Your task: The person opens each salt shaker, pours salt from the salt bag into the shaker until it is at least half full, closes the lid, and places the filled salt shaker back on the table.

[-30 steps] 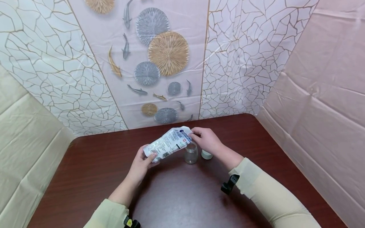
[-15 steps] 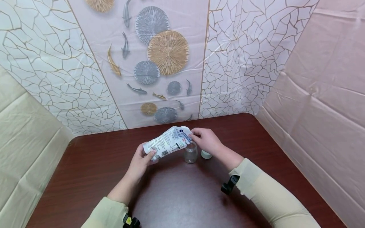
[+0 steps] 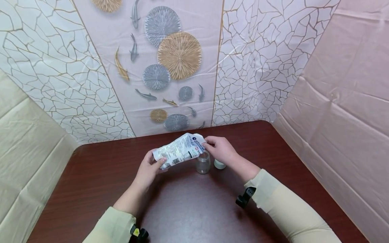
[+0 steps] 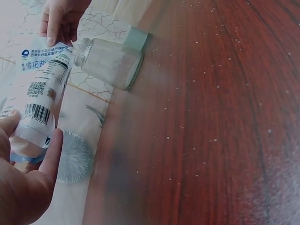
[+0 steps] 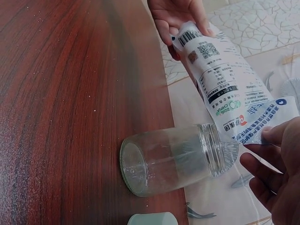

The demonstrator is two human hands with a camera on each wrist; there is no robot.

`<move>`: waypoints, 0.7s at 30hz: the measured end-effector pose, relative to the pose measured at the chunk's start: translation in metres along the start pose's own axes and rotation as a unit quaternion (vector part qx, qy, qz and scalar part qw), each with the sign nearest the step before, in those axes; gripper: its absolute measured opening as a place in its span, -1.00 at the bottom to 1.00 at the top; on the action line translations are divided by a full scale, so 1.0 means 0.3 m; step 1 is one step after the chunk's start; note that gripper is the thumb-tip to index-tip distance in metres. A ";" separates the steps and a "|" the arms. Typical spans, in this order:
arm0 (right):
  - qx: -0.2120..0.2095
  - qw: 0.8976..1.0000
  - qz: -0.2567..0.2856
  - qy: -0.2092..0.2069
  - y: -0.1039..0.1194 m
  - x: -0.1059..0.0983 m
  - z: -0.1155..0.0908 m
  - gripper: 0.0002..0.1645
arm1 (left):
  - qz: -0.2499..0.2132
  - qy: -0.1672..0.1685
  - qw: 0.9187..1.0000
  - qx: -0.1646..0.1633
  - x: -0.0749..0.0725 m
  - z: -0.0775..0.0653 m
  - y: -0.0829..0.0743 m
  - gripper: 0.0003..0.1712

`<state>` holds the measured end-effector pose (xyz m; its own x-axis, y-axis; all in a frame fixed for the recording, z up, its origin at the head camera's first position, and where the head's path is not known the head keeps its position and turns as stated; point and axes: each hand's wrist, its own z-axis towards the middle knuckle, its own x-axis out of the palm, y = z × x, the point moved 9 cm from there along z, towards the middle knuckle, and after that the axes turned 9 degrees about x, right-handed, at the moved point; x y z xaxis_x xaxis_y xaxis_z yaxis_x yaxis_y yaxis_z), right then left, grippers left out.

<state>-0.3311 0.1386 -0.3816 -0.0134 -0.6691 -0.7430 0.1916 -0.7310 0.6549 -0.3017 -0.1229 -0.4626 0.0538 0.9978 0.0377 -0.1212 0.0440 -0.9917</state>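
Observation:
A white printed bag of salt (image 3: 179, 151) lies slanted between both hands, its top end leaning down to the right. My left hand (image 3: 148, 168) grips the bottom end, thumb on the printed side. At the top corner my right hand (image 3: 224, 149) pinches the bag's edge between thumb and fingers. Right under that corner stands an upright glass jar (image 3: 203, 165), uncapped; in the right wrist view the jar's threaded mouth (image 5: 213, 149) is close beside the bag's edge. No salt shows falling, and the jar looks see-through.
A pale green lid (image 3: 219, 164) sits on the table just right of the jar. White specks are scattered over the dark red wooden table (image 4: 211, 117). Patterned cloth (image 3: 179, 57) hangs behind the table, and plain cloth (image 3: 343, 101) hangs at the right.
My left hand has risen a little, lifting the bottom end of the bag. The right hand keeps its pinch in nearly the same place, and the jar and lid have stayed put.

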 end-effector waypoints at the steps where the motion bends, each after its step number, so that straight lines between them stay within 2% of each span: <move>1: 0.001 1.000 0.000 0.000 -0.001 -0.001 0.000 -0.90 | 0.002 0.001 1.000 0.000 0.001 0.000 -0.003 -0.46; 21: 0.008 1.000 0.002 -0.001 -0.017 -0.001 -0.002 -0.89 | 0.032 0.000 0.999 -0.005 0.008 0.009 -0.042 -0.46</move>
<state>-0.3316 0.1427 -0.3847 -0.0138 -0.6726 -0.7399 0.1760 -0.7300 0.6604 -0.3028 -0.1210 -0.4497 0.0458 0.9986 -0.0251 -0.1144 -0.0198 -0.9932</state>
